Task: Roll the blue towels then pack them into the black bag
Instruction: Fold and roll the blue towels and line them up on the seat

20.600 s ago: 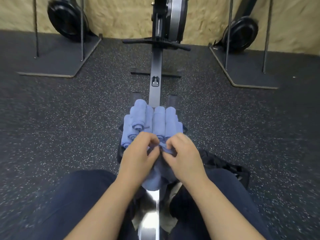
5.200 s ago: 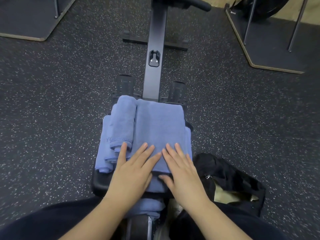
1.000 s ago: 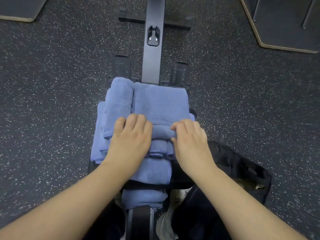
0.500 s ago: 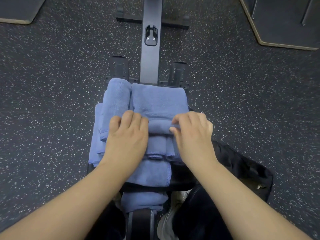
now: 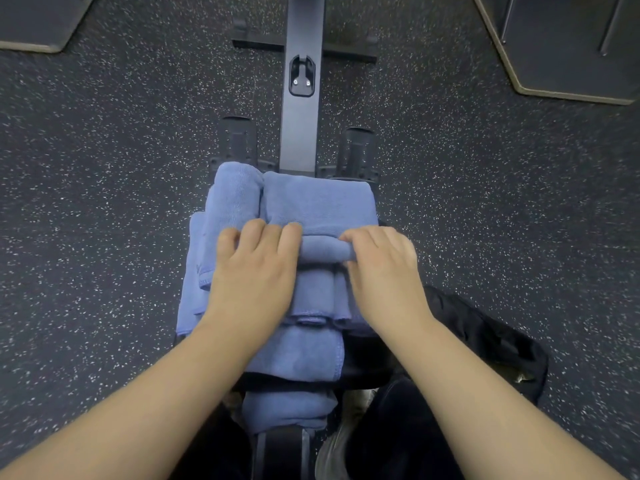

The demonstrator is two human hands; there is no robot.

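Left hand and right hand, fingers curled on half-rolled blue towel; fingertips hidden, black bag partly covered.

Blue towels: count uncertain; one being rolled, one rolled at left, others overlapping beneath.
Hands: two, left hand, right hand.
Black bag: one, near right.
Rowing-machine rail: one, far centre.
Footrests: two.
Floor platforms: two, far corners.
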